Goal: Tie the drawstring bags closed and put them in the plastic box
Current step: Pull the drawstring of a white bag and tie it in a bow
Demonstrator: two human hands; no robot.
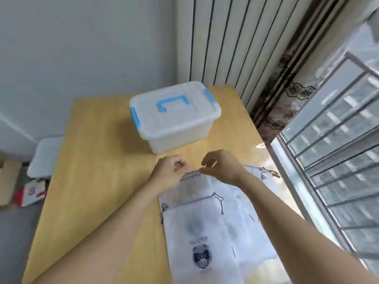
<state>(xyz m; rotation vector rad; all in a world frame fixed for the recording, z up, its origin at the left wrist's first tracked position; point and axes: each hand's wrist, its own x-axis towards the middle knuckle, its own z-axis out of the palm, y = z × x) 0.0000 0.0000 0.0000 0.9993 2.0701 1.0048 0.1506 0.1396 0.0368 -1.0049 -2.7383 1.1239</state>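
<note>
1. Hands: left hand (171, 170) curled closed and right hand (220, 167) pinched, both at the top hem of the drawstring bags (207, 222); cord too thin to confirm.
2. Bags lie flat, overlapping, long axis toward the plastic box (174, 117), mouths facing it; lower ends cut off.
3. Box sits lidded on the table (92, 160).

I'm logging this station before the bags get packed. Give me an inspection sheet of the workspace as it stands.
Surface: wooden table, bare on the left.
Job's things: plastic box, lid on, blue latches down; white drawstring bags lying flat and overlapping, near edge.
Clutter: small metal item by the window edge, too blurred to identify.
Grippers: left hand and right hand pinching at the top bag's mouth.
Cables: nothing seen.
Surroundings: curtain, barred window, boxes on floor.
</note>
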